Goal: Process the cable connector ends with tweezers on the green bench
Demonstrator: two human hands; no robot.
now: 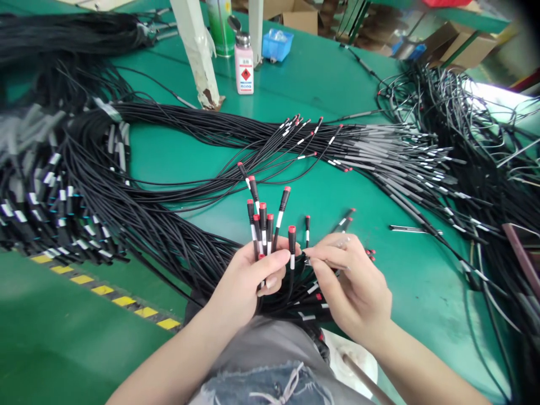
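My left hand [248,275] is closed round a bunch of black cables with red-capped ends [265,216] that stick upward from my fist. Each cable carries a white band below its tip. My right hand [352,281] pinches the thin end of one more red-capped cable [307,228] right beside the bunch, fingertips pressed together near my left thumb. More red-tipped cable ends [314,301] lie under both hands at the table's near edge.
Large heaps of black cables cover the green table [177,149]: white-banded ones at left [59,208], red-tipped ones fanned out mid-table [312,140], tangled ones at right [472,140]. A pink labelled bottle [244,64], a white post [198,53] and a blue tray [277,44] stand at the back.
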